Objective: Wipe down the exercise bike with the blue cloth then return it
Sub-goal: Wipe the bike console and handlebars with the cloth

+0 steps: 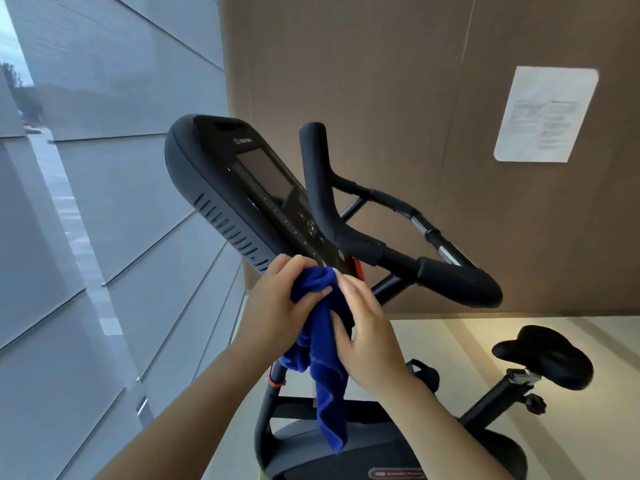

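Note:
The blue cloth (325, 372) hangs bunched between both my hands, just below the lower edge of the exercise bike's black console (235, 188). My left hand (277, 303) grips the cloth's upper bunch, thumb across it. My right hand (367, 334) holds the cloth from the right, fingers curled onto it. The long end of the cloth dangles down in front of the bike's frame. The black handlebars (450, 275) curve to the right of the console, and the black saddle (543, 355) stands lower right.
A glass wall with grey blinds (104, 202) runs along the left, close to the console. A brown wall (398, 98) with a white paper notice (547, 114) stands behind the bike. A pale floor (450, 337) lies beyond the bike's frame.

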{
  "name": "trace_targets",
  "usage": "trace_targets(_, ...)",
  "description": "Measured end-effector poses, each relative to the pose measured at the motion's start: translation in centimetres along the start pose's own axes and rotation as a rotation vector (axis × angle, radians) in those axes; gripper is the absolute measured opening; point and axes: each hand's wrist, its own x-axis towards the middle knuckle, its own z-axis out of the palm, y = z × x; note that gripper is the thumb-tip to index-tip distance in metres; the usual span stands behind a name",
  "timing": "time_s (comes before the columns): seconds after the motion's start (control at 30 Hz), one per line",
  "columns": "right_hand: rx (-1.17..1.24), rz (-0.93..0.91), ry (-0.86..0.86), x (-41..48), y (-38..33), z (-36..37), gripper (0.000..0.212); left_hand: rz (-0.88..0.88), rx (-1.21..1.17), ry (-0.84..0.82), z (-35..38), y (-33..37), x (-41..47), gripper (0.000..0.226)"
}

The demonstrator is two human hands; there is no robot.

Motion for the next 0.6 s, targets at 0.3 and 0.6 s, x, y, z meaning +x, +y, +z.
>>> trace_targets(0.3,-0.125,-0.082,0.171,3.8,-1.9,-2.3,0.047,0.093,-0.071,-0.013,-2.1,1.9,3.8,0.026)
trace_targets(0.6,-0.238,-0.226,0.417,9.6,-3.1,-5.0,0.04,0.184,-0.221,0.015,-4.7,4.1,7.9,0.046)
